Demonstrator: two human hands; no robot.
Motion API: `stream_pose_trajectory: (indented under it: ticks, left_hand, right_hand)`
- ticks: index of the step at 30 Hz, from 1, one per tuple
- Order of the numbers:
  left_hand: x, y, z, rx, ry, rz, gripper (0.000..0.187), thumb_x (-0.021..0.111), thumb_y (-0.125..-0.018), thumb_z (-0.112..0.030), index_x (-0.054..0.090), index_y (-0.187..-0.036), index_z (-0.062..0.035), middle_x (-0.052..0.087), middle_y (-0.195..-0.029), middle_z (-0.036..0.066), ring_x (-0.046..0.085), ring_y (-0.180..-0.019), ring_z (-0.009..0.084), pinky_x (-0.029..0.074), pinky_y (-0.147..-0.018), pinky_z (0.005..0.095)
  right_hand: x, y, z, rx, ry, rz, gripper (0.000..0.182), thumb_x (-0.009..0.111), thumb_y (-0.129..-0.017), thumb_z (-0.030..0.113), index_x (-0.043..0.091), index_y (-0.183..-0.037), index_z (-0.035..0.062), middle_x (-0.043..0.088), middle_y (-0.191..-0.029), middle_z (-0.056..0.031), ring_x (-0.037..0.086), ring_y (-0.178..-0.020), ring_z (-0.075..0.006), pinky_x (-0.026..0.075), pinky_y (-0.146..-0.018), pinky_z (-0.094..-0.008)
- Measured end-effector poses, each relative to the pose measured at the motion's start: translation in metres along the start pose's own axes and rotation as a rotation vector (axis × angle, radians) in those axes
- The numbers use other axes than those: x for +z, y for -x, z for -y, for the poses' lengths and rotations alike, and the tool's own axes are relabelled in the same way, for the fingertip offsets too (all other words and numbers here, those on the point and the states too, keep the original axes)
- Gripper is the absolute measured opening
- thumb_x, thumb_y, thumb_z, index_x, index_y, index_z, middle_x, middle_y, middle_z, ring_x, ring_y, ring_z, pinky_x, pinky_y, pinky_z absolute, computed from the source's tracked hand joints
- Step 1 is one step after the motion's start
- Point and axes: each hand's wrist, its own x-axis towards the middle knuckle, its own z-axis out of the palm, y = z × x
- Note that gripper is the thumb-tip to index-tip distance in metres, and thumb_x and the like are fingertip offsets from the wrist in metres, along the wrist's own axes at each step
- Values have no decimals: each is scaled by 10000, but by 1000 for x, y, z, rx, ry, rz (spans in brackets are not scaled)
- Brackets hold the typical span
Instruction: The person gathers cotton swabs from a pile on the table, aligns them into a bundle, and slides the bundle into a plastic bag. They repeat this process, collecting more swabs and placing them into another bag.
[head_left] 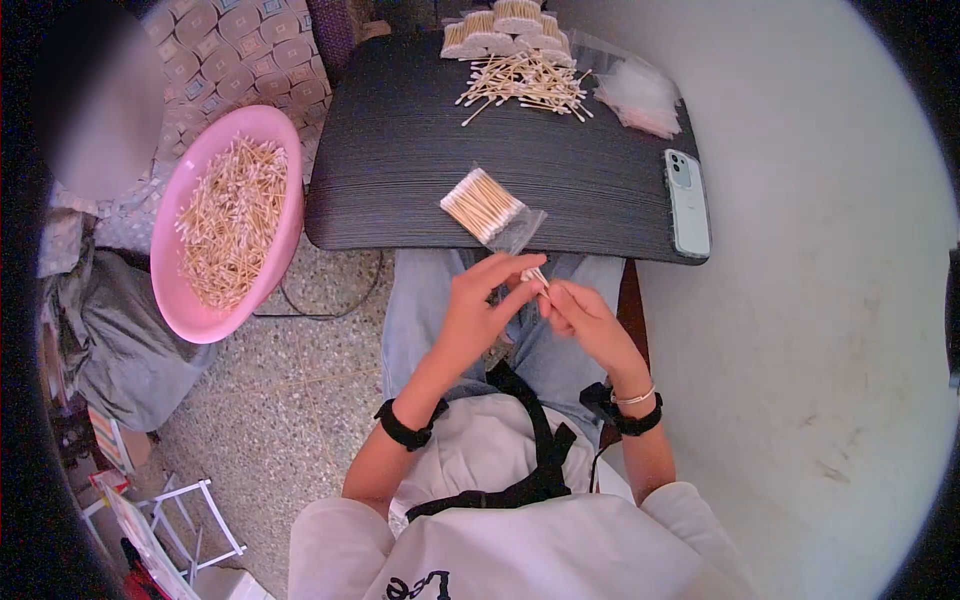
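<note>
A few cotton swabs with white tips are pinched between my two hands, just off the table's near edge. My left hand has its thumb and forefinger closed at the white tips. Around the lower ends of the sticks, the fingers of my right hand are curled. Just beyond my hands, a clear plastic bag lies on the dark table, with a flat row of cotton swabs in it.
A loose pile of cotton swabs lies at the back, before stacked filled packs. Clear plastic bags and a white phone are on the right. A pink basin full of swabs stands left. A wall rises on the right.
</note>
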Motion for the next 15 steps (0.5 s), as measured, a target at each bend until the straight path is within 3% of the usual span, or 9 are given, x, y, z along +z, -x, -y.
stream_pose_trajectory:
  ticks: [3, 6, 9, 12, 15]
  left_hand:
    - [-4, 3, 11, -107, 182, 56, 193, 698, -855, -69, 691, -1041, -16, 680, -868, 67, 641, -756, 115, 509, -677, 255]
    - [-9, 5, 14, -196, 231, 120, 121, 677, -889, -79, 687, -980, 1, 691, -862, 52, 640, -745, 104, 517, -676, 251]
    - [-9, 8, 16, -257, 270, 108, 114, 682, -883, -80, 691, -957, 7, 693, -833, 49, 638, -712, 97, 513, -645, 244]
    - [-5, 8, 15, -269, 236, 56, 123, 696, -868, -89, 698, -946, 6, 690, -811, 65, 634, -677, 99, 502, -610, 239]
    - [-2, 4, 8, -127, -22, -12, 165, 720, -841, -111, 696, -964, -3, 663, -808, 73, 621, -685, 135, 486, -622, 267]
  right_hand:
    - [-4, 3, -6, 26, -76, 132, 392, 396, -1048, 392, 573, -902, 74, 410, -659, 58, 347, -587, -49, 300, -521, -210]
    - [6, 5, -7, -15, -15, 68, 410, 377, -1056, 376, 572, -913, 45, 369, -654, 71, 301, -575, -47, 255, -525, -208]
    - [9, 5, -15, -130, 228, -22, 356, 405, -1048, 349, 585, -962, 54, 477, -655, 11, 441, -570, -122, 386, -544, -280]
    - [17, 6, -13, -190, 497, -142, 290, 420, -1038, 287, 571, -977, 47, 591, -706, -106, 577, -609, -258, 443, -583, -369]
    - [19, 3, -16, -305, 593, -262, 288, 435, -1037, 251, 571, -937, 19, 557, -696, -77, 516, -600, -153, 409, -568, -317]
